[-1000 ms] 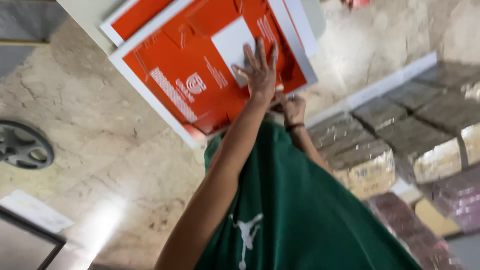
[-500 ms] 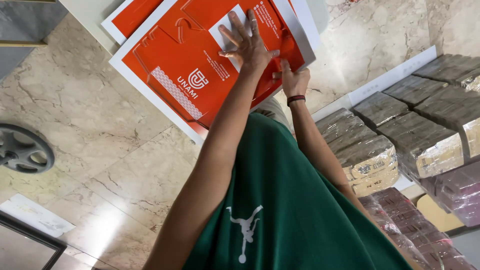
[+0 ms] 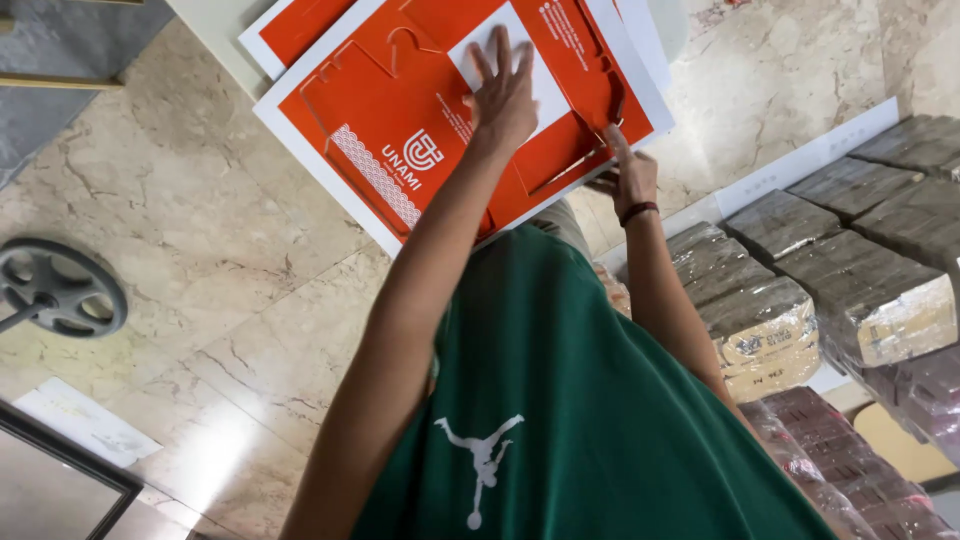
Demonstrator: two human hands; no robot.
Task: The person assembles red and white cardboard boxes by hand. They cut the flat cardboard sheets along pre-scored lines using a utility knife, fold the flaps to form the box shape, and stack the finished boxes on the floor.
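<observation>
Item: green shirt (image 3: 560, 400), nearest the camera, filling the lower centre, a small white figure printed on it. Item: two bare forearms rising from the shirt toward the top of the frame. Item: left hand (image 3: 503, 95), open, fingers spread, palm pressed flat on the white panel (image 3: 480, 62) in the middle of the orange die-cut card sheet (image 3: 400, 110); it grips nothing. Item: right hand (image 3: 628, 178), dark band at the wrist, set at the near right edge of the same sheet, one finger extended up against the edge; whether the remaining fingers curl under the sheet cannot be told. Item: the orange sheet itself, white-bordered, printed in white, cut lines visible, lying tilted beyond the shirt, under the left hand and just beside the right. Item: second orange sheet (image 3: 300, 25), partly covered by the first, at the top left. Both rest on a pale surface (image 3: 215, 40) whose corner shows at the top. Item: beige marble floor (image 3: 180, 260), left and centre. Item: dark spoked wheel (image 3: 55, 290) on the floor, far left. Item: bundles wrapped in clear film (image 3: 790, 320), brown and grey, stacked in rows on the right, well apart from both hands. Item: dark-framed panel (image 3: 50, 490), lower left corner.
</observation>
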